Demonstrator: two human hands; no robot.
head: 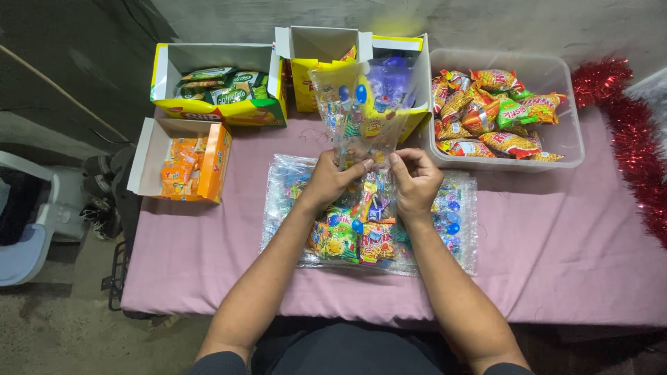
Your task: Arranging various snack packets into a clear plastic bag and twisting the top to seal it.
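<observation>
Both hands hold a clear printed plastic bag (363,111) upright over the pink-covered table (556,236). My left hand (332,178) pinches its lower left side, my right hand (415,178) the lower right. Colourful snack packets (354,236) sit in the bag's lower part, near my wrists. Under it lies a flat stack of similar clear printed bags (458,215).
A clear tub (556,149) of orange and green snack packets stands at the back right. Open cartons stand behind and left: a yellow-green one (215,111) with green packets, a white-yellow one (313,48), an orange one (215,167). Red tinsel (636,139) runs along the right edge.
</observation>
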